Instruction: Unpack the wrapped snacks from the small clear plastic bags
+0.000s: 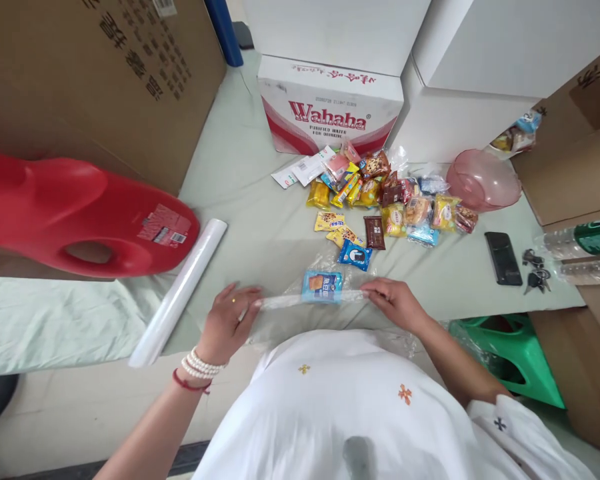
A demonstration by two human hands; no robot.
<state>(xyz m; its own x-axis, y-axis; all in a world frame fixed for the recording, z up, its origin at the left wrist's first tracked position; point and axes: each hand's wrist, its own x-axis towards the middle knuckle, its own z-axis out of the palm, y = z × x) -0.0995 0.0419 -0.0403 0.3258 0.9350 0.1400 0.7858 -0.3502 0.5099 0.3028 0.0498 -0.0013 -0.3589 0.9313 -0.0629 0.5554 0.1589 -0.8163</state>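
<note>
Between my hands a clear plastic bag (285, 301) is stretched sideways near the table's front edge. My left hand (231, 313) pinches its left corner, and my right hand (393, 301) pinches the right end. A light-blue snack packet (322, 287) shows at the bag's middle; whether it is inside or beneath the film I cannot tell. Just beyond lie a darker blue packet (355, 255), yellow cookie packets (337, 228) and a brown packet (375, 233). Farther back is a heap of wrapped snacks (370, 180).
A roll of clear plastic bags (180, 290) lies at left beside a large red jug (80, 213). A Wahaba-style white carton marked Wahaha (330, 107) stands behind the snacks. To the right are a pink bowl (485, 180), a phone (503, 259), keys (537, 270) and a green stool (510, 353).
</note>
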